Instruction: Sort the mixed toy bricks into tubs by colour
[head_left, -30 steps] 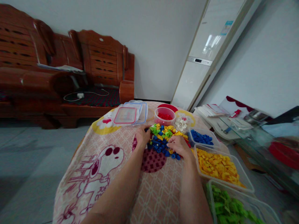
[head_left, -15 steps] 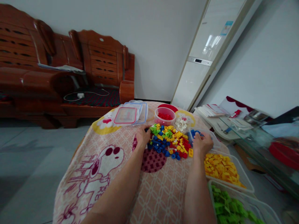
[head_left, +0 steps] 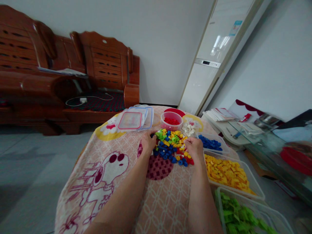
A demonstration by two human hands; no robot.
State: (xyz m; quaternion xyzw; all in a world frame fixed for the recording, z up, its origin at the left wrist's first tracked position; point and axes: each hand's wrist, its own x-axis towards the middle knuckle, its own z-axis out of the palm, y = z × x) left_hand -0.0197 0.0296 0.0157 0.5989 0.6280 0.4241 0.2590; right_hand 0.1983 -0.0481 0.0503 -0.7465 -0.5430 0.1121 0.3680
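Observation:
A mixed pile of toy building bricks (head_left: 168, 146) in blue, yellow, green and red lies on the cloth-covered table. At its left edge rests my left hand (head_left: 148, 143), its fingers curled in, with a dark blue piece by the fingertips. My right hand (head_left: 195, 148) touches the pile's right side, thumb and fingers pressed together; what they pinch is hidden. Right of that hand stands a clear box of blue bricks (head_left: 211, 143). Nearer to me are yellow bricks (head_left: 226, 172) and green bricks (head_left: 240, 213) in clear boxes.
Behind the pile stand a round tub (head_left: 171, 121) holding red bricks and a small heap of white bricks (head_left: 188, 129). Clear lids (head_left: 130, 120) lie stacked at the back left. A glass-topped side table (head_left: 253, 136) stands close on the right.
My right hand has come out from over the blue-brick box and moved left to the pile's right edge. My left hand has stayed at the pile's left edge.

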